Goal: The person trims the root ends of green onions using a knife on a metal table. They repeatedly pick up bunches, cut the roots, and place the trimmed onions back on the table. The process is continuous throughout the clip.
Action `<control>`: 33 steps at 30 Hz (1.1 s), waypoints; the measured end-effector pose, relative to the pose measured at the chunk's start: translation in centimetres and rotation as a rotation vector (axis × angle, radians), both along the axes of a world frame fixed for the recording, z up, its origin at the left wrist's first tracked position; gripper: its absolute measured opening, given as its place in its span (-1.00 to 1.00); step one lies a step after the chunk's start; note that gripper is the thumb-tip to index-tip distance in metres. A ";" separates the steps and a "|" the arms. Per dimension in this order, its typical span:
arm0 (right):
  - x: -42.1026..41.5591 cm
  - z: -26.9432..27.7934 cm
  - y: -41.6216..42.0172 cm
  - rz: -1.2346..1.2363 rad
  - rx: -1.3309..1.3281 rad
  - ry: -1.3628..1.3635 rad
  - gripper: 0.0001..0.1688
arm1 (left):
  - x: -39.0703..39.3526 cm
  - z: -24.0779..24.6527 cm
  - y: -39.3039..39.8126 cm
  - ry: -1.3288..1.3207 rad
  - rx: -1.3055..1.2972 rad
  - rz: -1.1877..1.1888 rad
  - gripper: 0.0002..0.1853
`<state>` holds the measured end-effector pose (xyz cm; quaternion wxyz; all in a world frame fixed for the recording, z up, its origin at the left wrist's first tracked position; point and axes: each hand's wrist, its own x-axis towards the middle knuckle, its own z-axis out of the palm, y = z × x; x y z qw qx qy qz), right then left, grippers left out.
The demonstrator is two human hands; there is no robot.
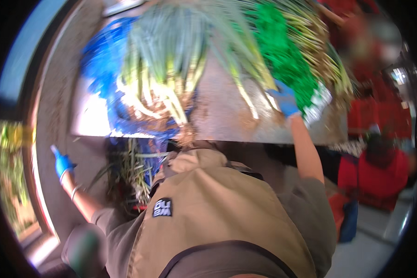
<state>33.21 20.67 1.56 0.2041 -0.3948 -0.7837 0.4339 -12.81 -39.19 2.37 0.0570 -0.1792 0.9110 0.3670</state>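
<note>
My right hand point(285, 100), in a blue glove, grips the pale lower stem of a leek point(262, 71) over the metal table point(222, 114). Just left of it lies another thin leek point(244, 93), its white end towards me. Stretched out far to the left, my left hand point(64, 164) is also gloved in blue, with a finger extended and the thumb apart. A small pale tip shows at that finger; blur hides what it is. A thick pile of leeks point(166, 69) with roots lies left of centre on blue netting point(104, 59).
Green netting point(286, 59) lies right of centre beside more leeks point(319, 48). Cut leaves point(139, 177) hang or lie below the table. A wall point(59, 104) with a window runs along the left. A person in red point(378, 173) is at the right, near red crates point(378, 118).
</note>
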 end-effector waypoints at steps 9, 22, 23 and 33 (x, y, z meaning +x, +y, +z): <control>-13.0 -5.3 -3.6 0.273 0.161 0.020 -0.63 | -2.3 -4.9 -6.2 -0.091 -0.813 -0.386 -0.66; -24.0 -7.1 -19.0 0.395 0.306 -0.387 -0.12 | 7.3 -6.2 19.6 0.559 -0.230 -0.373 -0.39; -24.0 -8.3 -18.2 0.362 0.244 -0.300 -0.14 | 7.3 -6.1 19.5 0.618 -0.184 -0.339 -0.43; -24.8 -4.2 -15.2 0.300 -0.777 0.220 -0.55 | 8.6 -9.1 25.1 0.110 0.021 -0.658 -0.64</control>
